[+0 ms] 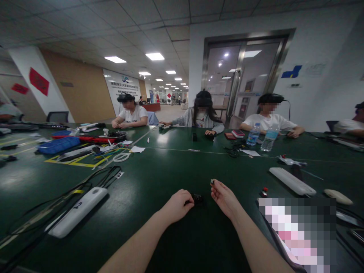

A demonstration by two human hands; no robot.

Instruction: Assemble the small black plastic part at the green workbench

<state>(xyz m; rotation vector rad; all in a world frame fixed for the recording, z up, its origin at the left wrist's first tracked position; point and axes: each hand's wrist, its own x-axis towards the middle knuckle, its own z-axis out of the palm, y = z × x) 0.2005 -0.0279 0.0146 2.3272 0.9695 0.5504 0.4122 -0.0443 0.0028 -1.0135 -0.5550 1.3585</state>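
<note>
**One Dark, One Pale, Held Apart**

A black block (198, 198) was held at its left end by the left hand (179, 206), the thumb and curled fingers closed on it low over the table (159, 178); whether its underside was supported could not be told. A small clip (212, 182) was pinched between the thumb and forefinger of the right hand (226, 198), raised just beyond the block and to its right, the two parts not touching.

Both parts were judged light and stiff. The block, probably smooth-skinned, was best gripped by its sides; the clip, easily dropped, was best taken by its edges with the fingertips. Fragility could not be judged.

The block was seen as dark and squat, with faint pale marks on top. The clip was seen as tiny and greyish, with a darker part; finer detail was lost.

Farther out, a power strip (78, 212) marked "2" was laid to the left and a white bar (292, 182) to the right. Beyond these, a blue tray (58, 145) and water bottles (269, 139) were set out before headset-wearing people (133, 113).
</note>
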